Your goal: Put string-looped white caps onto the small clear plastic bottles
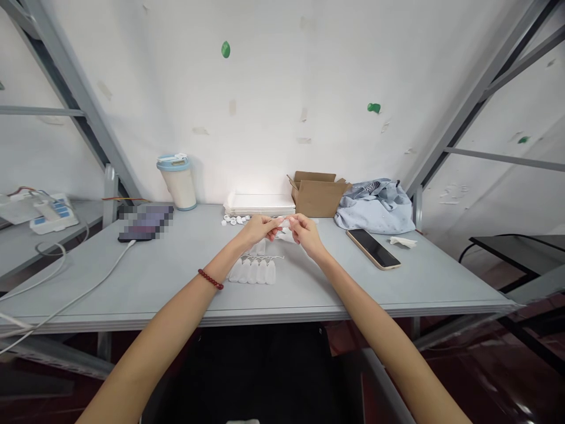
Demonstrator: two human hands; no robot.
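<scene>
My left hand [258,228] and my right hand [304,231] meet above the middle of the grey table [145,277]. Both pinch a small white plastic piece [285,224] held between their fingertips. A red bead bracelet [210,279] is on my left wrist. Just below the hands, a row of small translucent white bottles [253,271] lies on the table. Several small white caps [233,219] are scattered to the left of my left hand.
A stack of white sheets [260,204], an open cardboard box [316,195] and a blue cloth bundle [375,206] line the wall. A phone [373,248] lies right, a white-and-blue cup [179,181] stands left. A blurred device [143,222] with a white cable [79,294] lies at far left.
</scene>
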